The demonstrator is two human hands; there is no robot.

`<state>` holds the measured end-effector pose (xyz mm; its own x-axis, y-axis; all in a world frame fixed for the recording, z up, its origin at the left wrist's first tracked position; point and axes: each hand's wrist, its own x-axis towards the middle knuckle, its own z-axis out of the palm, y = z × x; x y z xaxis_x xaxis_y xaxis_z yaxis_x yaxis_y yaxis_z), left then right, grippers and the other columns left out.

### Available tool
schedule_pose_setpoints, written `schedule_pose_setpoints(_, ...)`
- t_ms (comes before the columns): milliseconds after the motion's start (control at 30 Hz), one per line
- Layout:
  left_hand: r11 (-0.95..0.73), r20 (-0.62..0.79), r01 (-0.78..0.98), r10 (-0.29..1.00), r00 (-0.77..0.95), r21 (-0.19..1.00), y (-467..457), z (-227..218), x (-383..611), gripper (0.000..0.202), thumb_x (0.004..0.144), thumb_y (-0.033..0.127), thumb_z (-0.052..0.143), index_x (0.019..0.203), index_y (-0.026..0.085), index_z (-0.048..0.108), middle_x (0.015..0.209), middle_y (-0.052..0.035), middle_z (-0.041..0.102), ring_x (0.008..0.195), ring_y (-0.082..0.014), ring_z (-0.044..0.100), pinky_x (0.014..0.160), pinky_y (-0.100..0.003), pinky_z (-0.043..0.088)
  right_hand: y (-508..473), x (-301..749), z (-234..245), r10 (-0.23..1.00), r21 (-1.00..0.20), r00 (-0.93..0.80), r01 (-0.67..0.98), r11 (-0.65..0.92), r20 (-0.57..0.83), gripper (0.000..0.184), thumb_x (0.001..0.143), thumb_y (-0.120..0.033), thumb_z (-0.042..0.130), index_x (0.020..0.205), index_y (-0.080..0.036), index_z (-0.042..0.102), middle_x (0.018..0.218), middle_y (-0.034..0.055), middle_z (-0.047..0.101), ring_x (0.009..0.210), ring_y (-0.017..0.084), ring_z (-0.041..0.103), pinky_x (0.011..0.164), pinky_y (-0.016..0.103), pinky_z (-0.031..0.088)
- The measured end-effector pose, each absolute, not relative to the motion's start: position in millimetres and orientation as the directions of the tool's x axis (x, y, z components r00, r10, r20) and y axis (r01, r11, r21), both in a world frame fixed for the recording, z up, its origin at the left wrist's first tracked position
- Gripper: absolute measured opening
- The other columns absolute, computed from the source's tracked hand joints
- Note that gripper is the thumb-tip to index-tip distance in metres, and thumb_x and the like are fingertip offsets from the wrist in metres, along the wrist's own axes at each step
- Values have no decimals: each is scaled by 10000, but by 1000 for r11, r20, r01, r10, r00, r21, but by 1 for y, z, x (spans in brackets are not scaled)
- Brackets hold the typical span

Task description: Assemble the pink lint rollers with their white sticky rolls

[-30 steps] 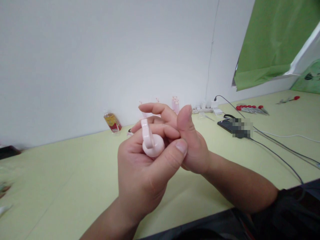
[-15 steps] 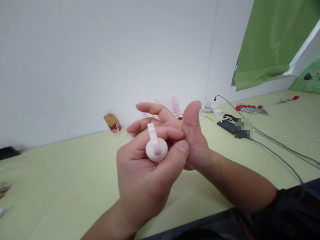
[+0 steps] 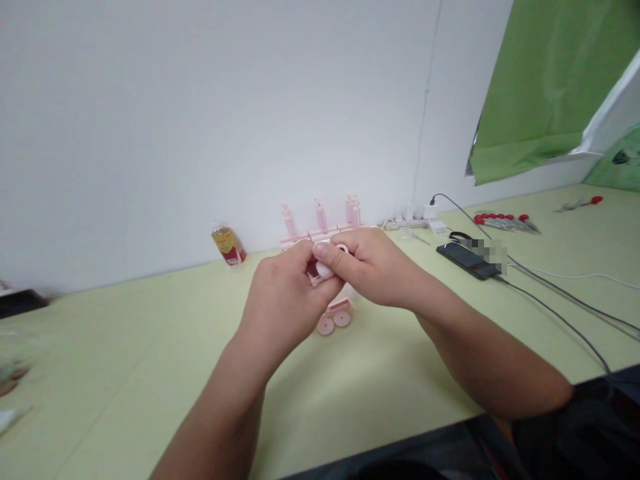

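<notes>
Both hands meet in front of me around a small clear container with a pale pink cap (image 3: 325,270). Dark red-brown shows through its side, and a loop sticks up from the cap end. My left hand (image 3: 280,300) is closed around the body from the left. From the right, my right hand (image 3: 383,267) pinches the cap end between thumb and fingers. The fingers cover most of the container. Just below the hands, a pink wheeled piece (image 3: 335,319) stands on the table, its upper part hidden.
Behind the hands stand several pink translucent tubes (image 3: 321,217) on a pink base. A yellow-and-red labelled bottle (image 3: 229,245) leans by the wall. On the right lie a black phone (image 3: 467,260), cables, a power strip (image 3: 410,223) and red-tipped tools (image 3: 507,222).
My right hand has gone from spread fingers to a grip on the cap end. Both hands have moved farther from me, and the container has turned. The pink wheeled piece has come into view.
</notes>
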<state>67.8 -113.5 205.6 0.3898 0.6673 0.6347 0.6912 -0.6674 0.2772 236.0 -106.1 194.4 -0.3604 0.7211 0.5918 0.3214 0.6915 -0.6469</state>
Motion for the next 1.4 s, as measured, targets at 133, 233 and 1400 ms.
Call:
schedule_pose_setpoints(133,-733,608,602,644,465,316,-113,206,67,159,812,294,688,725,166,649,605,28,589,546,-96,457,548,-236,308,-101,239,195,642,-675,-487,135,726,592,488,1003,-529,463,709,-153,566,690,-2,552,663,118,493,631,262,353)
schedule_pose_setpoints(233,-747,563,539,656,503,389,-110,207,64,211,796,332,736,690,167,659,578,31,583,543,-93,472,520,-225,316,-98,241,194,603,-675,-522,67,734,604,489,975,-542,519,670,-160,517,637,-25,479,614,98,435,587,250,332)
schedule_pose_setpoints(1400,-277,272,20,955,120,961,-51,85,29,384,794,390,795,944,195,499,703,27,677,540,-88,569,432,-175,417,-39,298,25,972,-581,-169,780,232,163,249,851,-364,677,978,-150,696,838,85,729,721,180,608,617,269,339)
